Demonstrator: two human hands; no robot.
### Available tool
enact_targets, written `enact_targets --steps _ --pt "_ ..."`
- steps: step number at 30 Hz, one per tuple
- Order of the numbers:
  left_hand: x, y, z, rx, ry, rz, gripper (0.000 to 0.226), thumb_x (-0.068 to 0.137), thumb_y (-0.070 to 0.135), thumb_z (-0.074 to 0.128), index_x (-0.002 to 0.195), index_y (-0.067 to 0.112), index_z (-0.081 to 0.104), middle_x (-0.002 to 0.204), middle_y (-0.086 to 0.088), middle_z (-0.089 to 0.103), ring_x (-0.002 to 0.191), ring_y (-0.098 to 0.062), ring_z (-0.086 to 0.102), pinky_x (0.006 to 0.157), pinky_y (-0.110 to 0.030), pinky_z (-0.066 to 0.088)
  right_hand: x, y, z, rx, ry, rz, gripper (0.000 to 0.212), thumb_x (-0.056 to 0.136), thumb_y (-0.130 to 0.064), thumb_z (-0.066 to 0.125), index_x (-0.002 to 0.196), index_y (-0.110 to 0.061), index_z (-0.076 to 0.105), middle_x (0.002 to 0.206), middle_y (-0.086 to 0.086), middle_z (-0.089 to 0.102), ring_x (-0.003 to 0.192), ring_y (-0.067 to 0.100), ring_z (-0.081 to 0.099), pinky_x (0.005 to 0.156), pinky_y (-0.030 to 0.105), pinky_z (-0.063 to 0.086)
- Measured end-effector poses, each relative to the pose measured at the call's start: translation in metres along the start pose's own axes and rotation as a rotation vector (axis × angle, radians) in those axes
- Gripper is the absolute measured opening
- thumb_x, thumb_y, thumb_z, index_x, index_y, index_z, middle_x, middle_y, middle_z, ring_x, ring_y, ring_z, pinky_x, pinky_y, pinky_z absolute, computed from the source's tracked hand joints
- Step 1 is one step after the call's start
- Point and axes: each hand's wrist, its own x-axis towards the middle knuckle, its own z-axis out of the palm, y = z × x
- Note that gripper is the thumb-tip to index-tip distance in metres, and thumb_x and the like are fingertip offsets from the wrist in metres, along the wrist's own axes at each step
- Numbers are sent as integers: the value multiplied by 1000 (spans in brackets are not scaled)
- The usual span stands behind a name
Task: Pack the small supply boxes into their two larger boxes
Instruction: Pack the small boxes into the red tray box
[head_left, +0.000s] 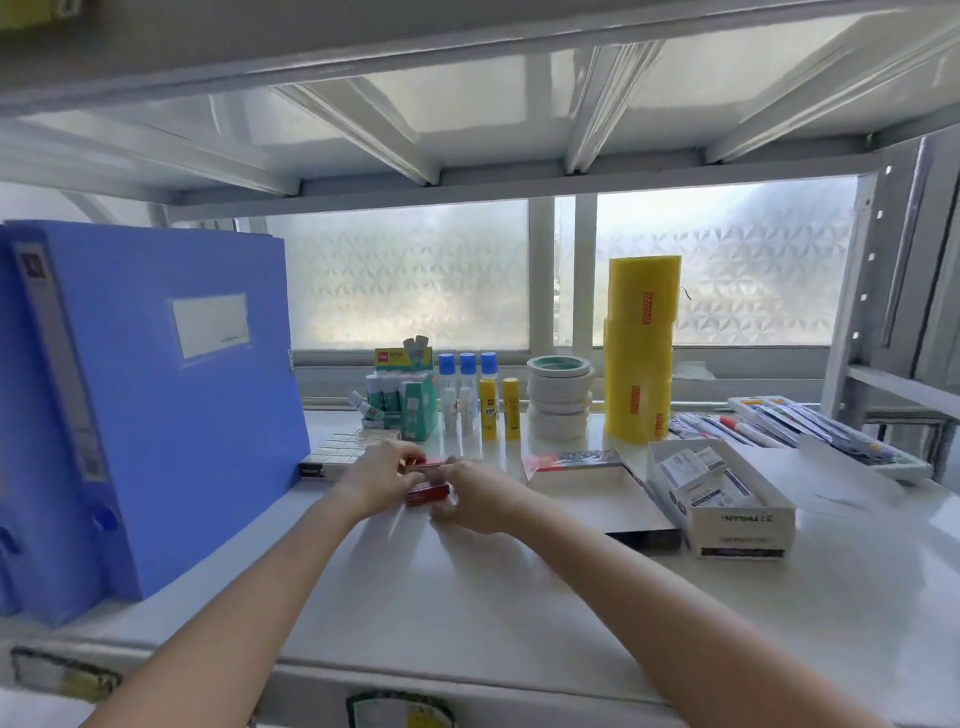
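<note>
- Hands meet over the white shelf (467, 613): my left hand (379, 475) and my right hand (475, 496) both close their grip on small red boxes (427, 493), fingers curled round a short stack of them.
- Motion blur hides how many red boxes I hold; I cannot tell.
- Right of my hands lies a flat open box (608, 493), its inside bare and its red-and-dark lid flap turned back toward the window.
- Just beside it, further right, stands a white open box (727, 512) with small white supply boxes (698, 475) loose inside.
- Left of my hands a long tray of pale small boxes (345, 449) rests against a blue file box (156, 415).
- Glue sticks (498, 408), tape rolls (561, 395) and a tall yellow roll (641, 353) line the back.
</note>
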Motion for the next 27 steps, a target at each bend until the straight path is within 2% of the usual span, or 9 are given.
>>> enact_targets --steps 3,7,12,14,16,19,22,24,27 --pt "3 2 4 0 41 -73 20 85 17 66 103 9 67 105 -13 71 97 -26 66 87 -38 54 5 5 1 -17 41 48 37 82 -23 68 115 -8 63 117 14 57 104 32 58 91 40 48" --pt "8 17 -3 -68 28 -188 18 87 13 64 99 2 71 91 -12 71 91 -26 69 84 -38 56 -5 9 -3 -16 71 0 23 82 -16 67 101 -4 67 107 16 67 97 33 62 86 41 52" --pt "8 65 -16 -205 198 -59 21 91 17 60 102 3 71 97 -12 71 95 -26 66 81 -35 54 -39 23 -41 31 52 23 21 78 -19 75 90 -3 70 91 12 73 82 24 66 76 34 56" --pt "4 91 -16 -342 139 31 22 93 16 57 105 2 70 94 -10 68 93 -22 63 73 -23 49 -62 46 -70 53 175 138 23 76 -25 76 84 -5 69 82 8 72 74 20 66 68 31 57" --pt "-1 117 -10 -416 14 83 24 95 14 53 108 1 69 95 -10 66 93 -20 59 74 -20 46 -89 72 -90 -56 298 273 25 73 -31 77 77 -8 67 74 6 71 68 20 66 61 33 55" --pt "-3 142 16 -325 -296 125 27 94 9 51 111 0 69 100 -11 65 95 -18 58 75 -19 48 -111 88 -88 -169 239 397 29 69 -42 75 71 -15 66 70 2 68 68 20 64 57 34 50" --pt "0 144 44 -241 -476 148 27 92 6 52 114 1 68 114 -17 68 107 -24 63 84 -24 52 -111 90 -79 -263 140 362 36 71 -55 68 77 -20 68 74 -3 66 77 18 59 70 31 40" --pt "2 135 51 -204 -420 197 29 90 10 57 117 4 65 116 -13 66 110 -24 62 89 -26 50 -114 90 -86 -227 77 329 42 73 -58 66 90 -19 69 87 -2 66 90 17 56 82 35 41" --pt "1 121 52 -148 -261 266 41 86 34 65 121 12 62 118 -5 61 112 -20 56 95 -30 48 -119 93 -98 -147 -39 269 53 75 -46 71 119 -19 60 113 -3 64 112 17 51 99 37 40"
